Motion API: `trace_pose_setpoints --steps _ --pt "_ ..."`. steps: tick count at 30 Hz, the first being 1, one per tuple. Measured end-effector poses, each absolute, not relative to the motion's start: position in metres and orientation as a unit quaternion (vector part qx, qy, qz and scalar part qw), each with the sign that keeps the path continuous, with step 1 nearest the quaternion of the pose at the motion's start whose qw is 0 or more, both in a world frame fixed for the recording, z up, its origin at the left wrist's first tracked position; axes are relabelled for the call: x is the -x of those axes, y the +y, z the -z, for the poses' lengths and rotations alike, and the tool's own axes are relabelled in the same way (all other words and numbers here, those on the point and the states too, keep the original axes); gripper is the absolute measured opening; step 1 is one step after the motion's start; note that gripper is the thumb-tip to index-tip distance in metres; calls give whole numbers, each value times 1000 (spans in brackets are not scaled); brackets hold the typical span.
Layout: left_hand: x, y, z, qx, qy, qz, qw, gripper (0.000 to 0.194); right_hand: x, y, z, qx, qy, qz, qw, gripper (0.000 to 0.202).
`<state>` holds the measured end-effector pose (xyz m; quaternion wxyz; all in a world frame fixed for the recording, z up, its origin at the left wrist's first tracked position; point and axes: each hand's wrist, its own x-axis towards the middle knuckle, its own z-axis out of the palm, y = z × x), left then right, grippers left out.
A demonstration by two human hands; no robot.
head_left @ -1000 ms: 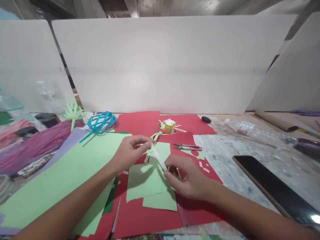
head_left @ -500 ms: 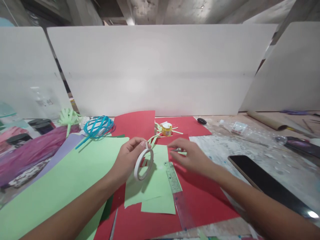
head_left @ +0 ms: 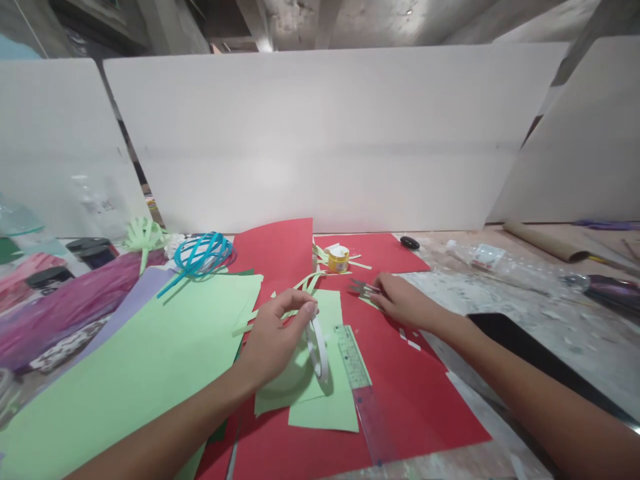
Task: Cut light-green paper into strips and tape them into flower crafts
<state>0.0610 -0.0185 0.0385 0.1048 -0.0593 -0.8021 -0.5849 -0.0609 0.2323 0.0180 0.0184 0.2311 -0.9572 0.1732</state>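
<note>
My left hand (head_left: 277, 337) pinches a narrow roll of white tape (head_left: 321, 353) between thumb and fingers, over light green paper pieces (head_left: 327, 415). The roll hangs almost edge-on. To its right, my right hand (head_left: 407, 303) is closed around small scissors (head_left: 363, 288); their blades point left, slightly apart, above red paper (head_left: 415, 400). The handles are hidden in the fingers. A clear ruler (head_left: 354, 360) lies across the green and red paper between my hands. Thin light green strips (head_left: 311, 283) lie just beyond the left hand.
A yellow jar (head_left: 339, 260) stands on red paper at the back. Blue curled strips (head_left: 205, 257) and a large light green sheet (head_left: 165, 360) are at left. On the right lie a phone (head_left: 530, 353), a plastic bottle (head_left: 505, 260) and a cardboard tube (head_left: 545, 241). White panels (head_left: 320, 133) stand behind.
My right hand has moved away to the right with the scissors, whose blades now show more clearly. The tape roll has turned from a wide ring to nearly edge-on in my left hand.
</note>
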Motion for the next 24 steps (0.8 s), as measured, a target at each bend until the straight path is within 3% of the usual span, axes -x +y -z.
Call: trace_pose_setpoints --steps 3,6,13,24 --pt "-61 -20 -39 59 -806 580 104 25 47 225 -30 -228 -935 -269 -31 25" --pt "-61 -22 -40 63 -812 572 99 23 25 215 -47 -232 -922 -309 9 28" --pt "-60 -23 -39 84 -809 570 114 19 -10 200 -66 -371 -873 -316 -13 27" --pt "-62 -20 -39 96 -806 573 113 19 -17 193 -60 -415 -859 -300 -4 27"
